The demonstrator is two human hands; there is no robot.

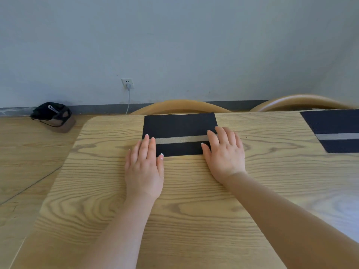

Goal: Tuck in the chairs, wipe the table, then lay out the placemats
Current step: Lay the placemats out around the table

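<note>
black placemat (pixel 179 125) between left hand (pixel 144 167), right hand (pixel 225 152).

This looks like a plain dining room in a home. A wood-grain table (pixel 194 191) fills the lower frame, carrying dark placemats (pixel 178 125), with two curved wooden chair backs (pixel 180 106) tucked along its far edge. Behind stand a bare grey wall (pixel 174 45), a wall socket (pixel 127 83) and wood-look flooring (pixel 29 152) at left.

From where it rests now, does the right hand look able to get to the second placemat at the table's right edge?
Probably yes. The right hand lies flat on the near placemat, and only bare table lies between it and the second placemat.
</note>
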